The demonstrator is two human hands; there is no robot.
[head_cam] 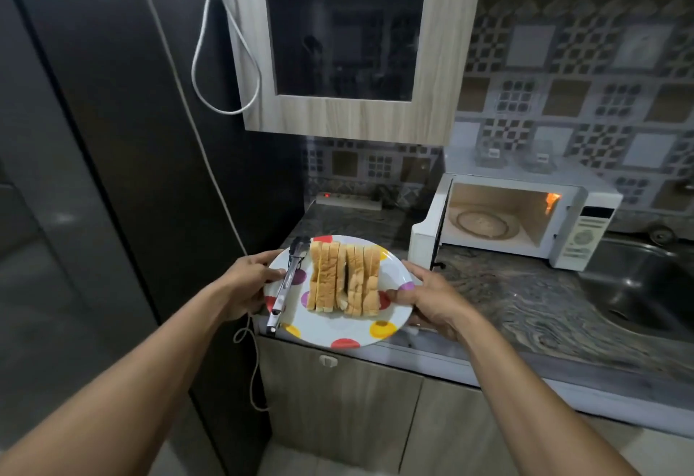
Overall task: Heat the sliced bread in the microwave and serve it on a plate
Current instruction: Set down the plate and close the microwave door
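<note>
The person grips the polka-dot plate (338,331) by opposite rims. The left hand (246,282) and the right hand (432,297) each pinch it, thumb on top and fingers underneath. The sliced bread (343,278) stands in a row on the plate beside metal tongs (287,280), over the countertop (525,299) edge. The microwave (586,227) stands open and lit, its turntable (482,224) bare. This is probably the loading step. Next, the tongs likely need to come off before the plate is carried level to the right.

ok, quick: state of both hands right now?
Left hand: holding the plate by its left rim, thumb on top.
Right hand: holding the same plate by its right rim, thumb on top.
</note>
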